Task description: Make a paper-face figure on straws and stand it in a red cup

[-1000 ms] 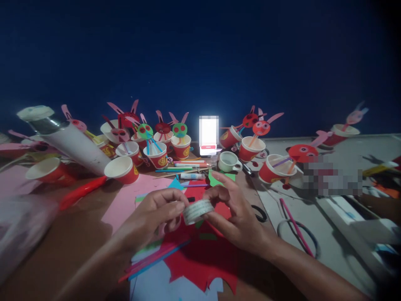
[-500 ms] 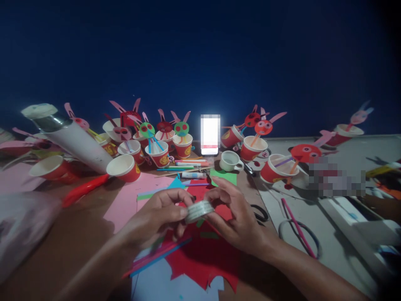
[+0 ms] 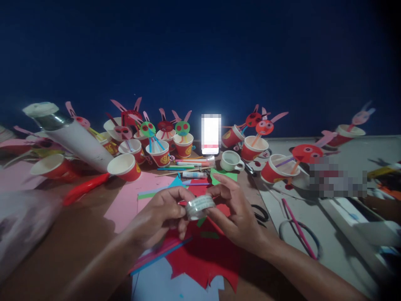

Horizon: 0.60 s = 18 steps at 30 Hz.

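Observation:
A roll of clear tape (image 3: 200,207) is held between both hands above a cut sheet of red paper (image 3: 203,259). My left hand (image 3: 163,213) pinches the roll's left side with thumb and fingers. On its right side, my right hand (image 3: 236,211) grips the roll between thumb and fingers, with the index finger raised. Under my left hand lie pink and blue paper strips (image 3: 161,253). Pale blue paper (image 3: 175,280) shows in front of the red sheet, and pink paper (image 3: 117,211) lies to the left.
Red paper cups (image 3: 123,168) with rabbit-faced paper figures (image 3: 182,128) line the back. A glowing phone (image 3: 211,133) stands mid-table beside a white mug (image 3: 231,160). Pens and a glue stick (image 3: 192,174) lie in front. Black-handled scissors (image 3: 260,213) rest at right, a plastic bag (image 3: 21,225) at left.
The tape roll has tilted between my fingers, so more of its outer face shows. Both hands stay in nearly the same place, and the table things are unmoved.

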Each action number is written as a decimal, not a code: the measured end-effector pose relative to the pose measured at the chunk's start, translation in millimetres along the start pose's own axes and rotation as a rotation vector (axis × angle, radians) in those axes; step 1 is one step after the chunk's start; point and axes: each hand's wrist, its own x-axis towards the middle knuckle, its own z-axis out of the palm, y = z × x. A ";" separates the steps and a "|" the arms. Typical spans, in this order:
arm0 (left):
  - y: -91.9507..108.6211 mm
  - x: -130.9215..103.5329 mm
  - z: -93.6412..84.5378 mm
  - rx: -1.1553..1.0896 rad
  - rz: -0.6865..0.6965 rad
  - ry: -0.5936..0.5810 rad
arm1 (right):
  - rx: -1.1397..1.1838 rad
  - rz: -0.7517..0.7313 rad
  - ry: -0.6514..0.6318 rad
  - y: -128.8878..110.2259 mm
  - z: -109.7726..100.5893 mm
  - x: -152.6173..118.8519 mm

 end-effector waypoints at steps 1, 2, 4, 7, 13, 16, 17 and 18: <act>0.0 0.2 0.2 -0.001 0.000 0.003 | 0.010 0.008 -0.005 0.4 0.2 -0.1; 0.1 0.2 0.3 0.006 -0.002 0.010 | 0.013 0.011 -0.009 0.5 0.3 -0.4; 0.4 0.3 0.7 0.037 -0.017 0.030 | 0.000 0.009 -0.020 0.4 0.6 -1.3; 0.0 0.6 1.2 0.079 -0.042 0.067 | -0.047 -0.011 -0.035 0.2 1.2 -2.8; -3.3 2.6 -0.8 0.059 -0.040 0.074 | -0.066 -0.014 -0.051 3.7 2.5 -3.6; -4.3 2.8 -1.9 0.031 -0.025 0.057 | -0.026 0.034 -0.048 6.2 2.9 -3.2; -4.5 2.9 -2.1 0.019 -0.018 0.050 | -0.012 0.046 -0.049 6.8 3.0 -2.9; -4.7 3.0 -2.3 0.010 -0.012 0.043 | 0.003 0.054 -0.047 7.1 3.1 -2.6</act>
